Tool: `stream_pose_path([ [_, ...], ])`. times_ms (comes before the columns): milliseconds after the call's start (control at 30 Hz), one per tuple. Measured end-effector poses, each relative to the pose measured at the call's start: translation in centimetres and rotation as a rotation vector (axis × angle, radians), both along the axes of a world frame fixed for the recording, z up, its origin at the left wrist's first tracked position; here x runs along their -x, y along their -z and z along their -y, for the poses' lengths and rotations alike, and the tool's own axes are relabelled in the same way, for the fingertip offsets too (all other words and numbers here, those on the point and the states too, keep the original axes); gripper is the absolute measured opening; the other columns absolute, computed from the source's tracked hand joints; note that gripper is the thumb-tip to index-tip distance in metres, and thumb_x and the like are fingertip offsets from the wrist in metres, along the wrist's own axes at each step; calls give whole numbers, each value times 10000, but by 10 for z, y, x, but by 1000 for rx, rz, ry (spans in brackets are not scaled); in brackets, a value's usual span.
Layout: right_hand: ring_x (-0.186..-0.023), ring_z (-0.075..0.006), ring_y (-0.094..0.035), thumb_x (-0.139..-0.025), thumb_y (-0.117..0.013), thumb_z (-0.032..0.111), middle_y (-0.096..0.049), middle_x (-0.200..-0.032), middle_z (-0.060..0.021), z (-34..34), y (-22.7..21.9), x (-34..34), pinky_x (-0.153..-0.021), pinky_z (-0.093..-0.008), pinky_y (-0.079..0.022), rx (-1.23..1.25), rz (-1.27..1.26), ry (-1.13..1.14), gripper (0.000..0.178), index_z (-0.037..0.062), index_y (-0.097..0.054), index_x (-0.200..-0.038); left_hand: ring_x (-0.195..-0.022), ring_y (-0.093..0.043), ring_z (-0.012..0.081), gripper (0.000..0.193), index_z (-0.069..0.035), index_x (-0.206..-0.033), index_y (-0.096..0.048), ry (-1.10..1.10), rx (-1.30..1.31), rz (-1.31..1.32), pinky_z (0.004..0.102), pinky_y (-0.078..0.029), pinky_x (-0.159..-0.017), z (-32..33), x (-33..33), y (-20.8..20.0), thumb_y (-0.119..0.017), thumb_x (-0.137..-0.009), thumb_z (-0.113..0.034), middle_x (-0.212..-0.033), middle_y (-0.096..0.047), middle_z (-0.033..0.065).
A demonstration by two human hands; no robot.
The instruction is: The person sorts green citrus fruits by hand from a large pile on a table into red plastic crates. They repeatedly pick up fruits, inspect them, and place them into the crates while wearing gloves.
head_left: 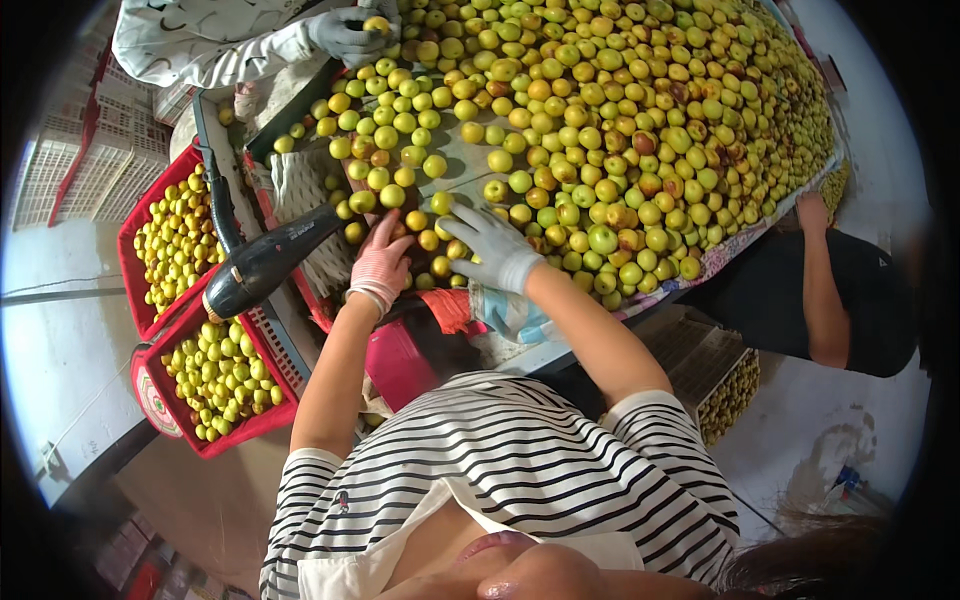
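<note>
A broad heap of small round yellow-green fruits, like jujubes, some with red-brown patches, covers the table. My left hand, in a pink-and-white glove with bare fingertips, rests with its fingers stretched over a few loose fruits at the near left edge. Beside it, my right hand wears a grey glove; its fingers are spread and touch the fruits between the hands. Neither hand is closed round a fruit. Left of my left hand lies a black hair dryer, its barrel end close to the fruits.
Two red crates, a farther one and a nearer one, hold fruits at the left. Across the table, another person's grey-gloved hand holds a fruit. A person's bare arm is at the right. Stacked pale crates stand far left.
</note>
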State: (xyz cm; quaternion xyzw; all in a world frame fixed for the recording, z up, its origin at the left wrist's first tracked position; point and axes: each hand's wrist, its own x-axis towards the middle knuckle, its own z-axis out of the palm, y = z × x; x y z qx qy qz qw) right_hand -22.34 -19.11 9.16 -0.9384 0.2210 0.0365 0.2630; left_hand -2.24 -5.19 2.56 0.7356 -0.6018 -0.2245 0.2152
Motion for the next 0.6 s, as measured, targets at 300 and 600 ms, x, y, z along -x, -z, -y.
stream_pose_path([
  [300,-1329,-293,-370,-784,-663,577,-395,-1471,-88,-12,-52,150,-970,-529,-452,247,-439,77,813,194,-400,-1452,-1280,-473,378,395,-162,-1208,-642,-197,62,19,428,-456,-1010,-20,31,-20,-696,-817,-187,-1478,-409,170],
  [600,-1174,-365,-551,-760,-748,419,-375,-1431,-185,-2,1,52,-851,-442,-564,213,-255,258,954,201,-209,-1516,-1245,-484,391,483,-102,-1253,-597,-155,343,-50,443,-409,-1049,3,53,-29,-714,-785,-97,-1379,-505,169],
])
